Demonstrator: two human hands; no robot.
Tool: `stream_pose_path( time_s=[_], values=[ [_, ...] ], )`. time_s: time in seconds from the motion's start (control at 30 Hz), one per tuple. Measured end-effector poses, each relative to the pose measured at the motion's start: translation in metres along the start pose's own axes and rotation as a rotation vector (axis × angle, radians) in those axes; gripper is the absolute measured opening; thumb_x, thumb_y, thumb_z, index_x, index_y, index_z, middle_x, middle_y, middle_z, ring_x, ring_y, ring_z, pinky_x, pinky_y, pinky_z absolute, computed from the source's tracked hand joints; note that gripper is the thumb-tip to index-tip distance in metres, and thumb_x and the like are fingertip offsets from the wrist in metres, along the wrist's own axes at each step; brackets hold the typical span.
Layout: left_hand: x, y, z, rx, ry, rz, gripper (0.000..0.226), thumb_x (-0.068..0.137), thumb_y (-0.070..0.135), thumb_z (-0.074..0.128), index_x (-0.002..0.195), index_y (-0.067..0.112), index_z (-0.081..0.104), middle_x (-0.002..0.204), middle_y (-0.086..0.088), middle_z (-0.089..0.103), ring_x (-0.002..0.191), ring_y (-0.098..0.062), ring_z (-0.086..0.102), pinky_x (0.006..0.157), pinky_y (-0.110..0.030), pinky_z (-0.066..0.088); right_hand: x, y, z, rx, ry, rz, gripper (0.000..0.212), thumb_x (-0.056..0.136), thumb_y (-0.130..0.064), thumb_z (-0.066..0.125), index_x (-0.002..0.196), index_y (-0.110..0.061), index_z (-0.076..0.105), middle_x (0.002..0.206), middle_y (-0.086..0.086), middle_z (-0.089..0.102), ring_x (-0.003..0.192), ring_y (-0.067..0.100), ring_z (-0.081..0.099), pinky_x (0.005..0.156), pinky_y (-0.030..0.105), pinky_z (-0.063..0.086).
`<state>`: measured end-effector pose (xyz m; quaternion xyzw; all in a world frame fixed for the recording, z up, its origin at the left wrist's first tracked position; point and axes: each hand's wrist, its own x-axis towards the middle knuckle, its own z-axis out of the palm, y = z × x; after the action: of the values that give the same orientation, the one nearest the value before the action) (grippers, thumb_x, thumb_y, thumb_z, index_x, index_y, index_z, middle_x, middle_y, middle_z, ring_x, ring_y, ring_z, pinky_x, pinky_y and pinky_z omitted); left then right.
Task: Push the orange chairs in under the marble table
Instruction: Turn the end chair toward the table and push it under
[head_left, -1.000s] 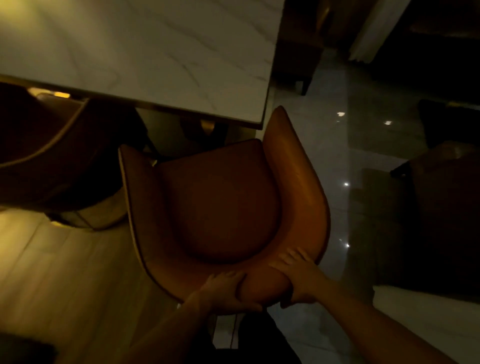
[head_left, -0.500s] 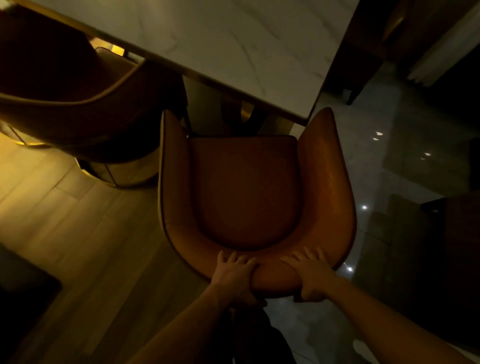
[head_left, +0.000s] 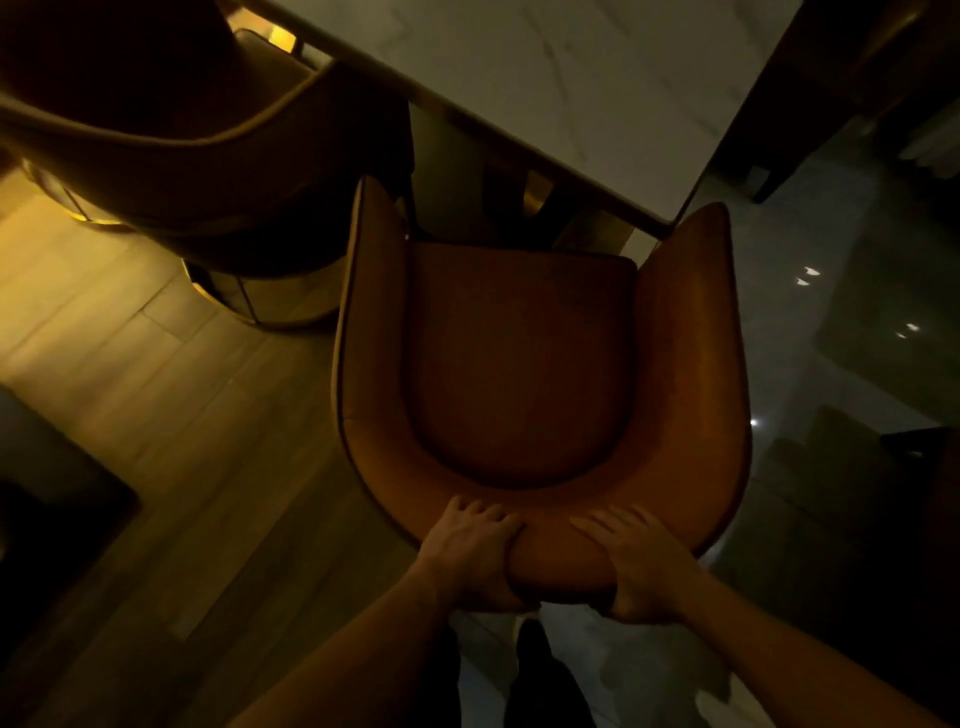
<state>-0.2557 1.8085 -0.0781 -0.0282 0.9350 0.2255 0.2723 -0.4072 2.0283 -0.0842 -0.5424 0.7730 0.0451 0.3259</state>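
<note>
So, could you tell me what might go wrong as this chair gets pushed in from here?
1. The chair's right armrest sits just past the marble table's corner, so a straight push may knock it against the corner.
2. The second chair stands close beside the left armrest; the two could scrape.
3. Both the left hand and the right hand grip the middle of the backrest, so the chair might swivel off line.

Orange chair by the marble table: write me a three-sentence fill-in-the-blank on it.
1. Both hands, the left hand and the right hand, grip the orange chair by its ____.
2. The marble table does not yet cover the chair's ____.
3. A second chair stands to this chair's ____.

Missing words: backrest; seat; left
</note>
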Motion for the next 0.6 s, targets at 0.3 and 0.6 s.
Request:
stream_pose_path(
  time_s=[0.3,0.6],
  values=[
    [-0.0026,0.0037,0.0012,0.004,0.102,-0.012,0.084,0.057,0.09,0.051,0.121,0.035,0.055,0.117,0.011,0.063,0.106,-0.015,0.059,0.097,-0.038,0.042,0.0005,0.0031,0.0059,0.09,0.116,-0.033,0.088,0.06,-0.068,0.059,0.134,-0.021,0.051,0.126,0.0,0.061,0.11,0.023,0.059,0.097,0.044,0.043],
    [-0.0076,0.0098,-0.0007,0.017,0.174,-0.047,0.075,0.058,0.091,0.052,0.112,0.04,0.059,0.099,0.019,0.067,0.083,-0.005,0.061,0.076,-0.029,0.051,0.0029,0.0006,0.0024,0.069,0.098,-0.015,0.084,0.061,-0.07,0.053,0.134,-0.028,0.047,0.122,-0.003,0.062,0.105,0.02,0.06,0.093,0.038,0.046]
  ],
)
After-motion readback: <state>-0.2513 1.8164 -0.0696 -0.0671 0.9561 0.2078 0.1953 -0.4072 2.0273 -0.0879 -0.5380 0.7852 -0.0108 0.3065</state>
